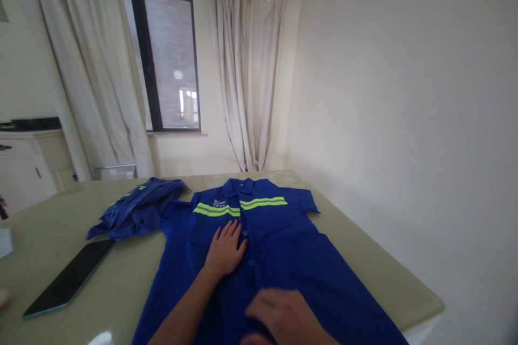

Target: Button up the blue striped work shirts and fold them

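A blue short-sleeved work shirt (291, 248) with yellow-green reflective stripes lies spread out, front side up, its collar toward the far edge of the table. My left hand (227, 248) rests flat on the shirt's chest beside the button placket, just below the stripe, fingers stretched out. Lower down, my right hand (283, 312) is over the bottom part of the placket with its fingers bent and blurred. Whether it pinches any cloth cannot be made out. The near end of the shirt runs out of the picture.
A crumpled blue garment (140, 210) with similar stripes lies left of the shirt. Nearer stands a flat black board (73, 277) lying on the pale green table (388, 275). White wall borders the right side; a curtain (251, 64) and window (172, 59) are behind.
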{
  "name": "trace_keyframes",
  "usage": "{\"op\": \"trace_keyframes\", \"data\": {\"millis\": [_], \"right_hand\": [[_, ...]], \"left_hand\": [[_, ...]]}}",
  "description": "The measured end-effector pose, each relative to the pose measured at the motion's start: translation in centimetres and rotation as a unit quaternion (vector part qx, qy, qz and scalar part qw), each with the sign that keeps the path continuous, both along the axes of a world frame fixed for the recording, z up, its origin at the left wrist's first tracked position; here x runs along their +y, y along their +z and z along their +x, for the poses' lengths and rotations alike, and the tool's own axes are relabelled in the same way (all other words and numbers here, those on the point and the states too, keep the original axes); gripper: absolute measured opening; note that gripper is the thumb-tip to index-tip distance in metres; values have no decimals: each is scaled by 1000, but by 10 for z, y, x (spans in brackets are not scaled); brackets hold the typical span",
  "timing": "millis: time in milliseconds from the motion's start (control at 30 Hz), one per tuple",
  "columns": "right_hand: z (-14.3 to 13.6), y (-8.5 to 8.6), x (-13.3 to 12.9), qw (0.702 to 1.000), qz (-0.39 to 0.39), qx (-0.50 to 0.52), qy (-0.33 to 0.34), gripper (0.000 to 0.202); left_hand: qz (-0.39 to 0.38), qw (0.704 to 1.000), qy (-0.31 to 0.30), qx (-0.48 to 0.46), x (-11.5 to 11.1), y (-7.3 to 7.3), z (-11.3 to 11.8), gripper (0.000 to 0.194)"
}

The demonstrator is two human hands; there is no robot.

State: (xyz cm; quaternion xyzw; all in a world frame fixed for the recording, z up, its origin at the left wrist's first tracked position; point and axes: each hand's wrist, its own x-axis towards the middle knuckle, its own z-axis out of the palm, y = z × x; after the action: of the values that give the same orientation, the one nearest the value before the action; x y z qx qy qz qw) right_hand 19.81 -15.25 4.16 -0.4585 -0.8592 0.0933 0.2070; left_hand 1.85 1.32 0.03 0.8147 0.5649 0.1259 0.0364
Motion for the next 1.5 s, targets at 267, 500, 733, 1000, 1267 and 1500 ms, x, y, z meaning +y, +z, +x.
{"op": "trace_keyframes", "data": {"millis": [267,500,733,1000,1267,1500], "right_hand": [[-50,1,162,979,-22,52,-194,20],[-35,-51,190,956,-55,244,-156,25],[-21,-32,177,959,-37,158,-233,30],[-33,-25,157,971,-41,46,-231,23],[-28,-27,158,970,-68,30,-231,15],[-28,-26,163,952,-58,97,-283,5]], "left_hand": [[29,998,-38,30,-55,-11,-8,61],[24,1000,-3,-1,-41,12,-6,43],[6,997,23,-68,13,13,1,18],[-36,982,-27,-182,16,-4,-14,17],[-38,980,-29,-192,15,-5,-10,18],[-32,984,-18,-172,10,2,-7,8]]}}
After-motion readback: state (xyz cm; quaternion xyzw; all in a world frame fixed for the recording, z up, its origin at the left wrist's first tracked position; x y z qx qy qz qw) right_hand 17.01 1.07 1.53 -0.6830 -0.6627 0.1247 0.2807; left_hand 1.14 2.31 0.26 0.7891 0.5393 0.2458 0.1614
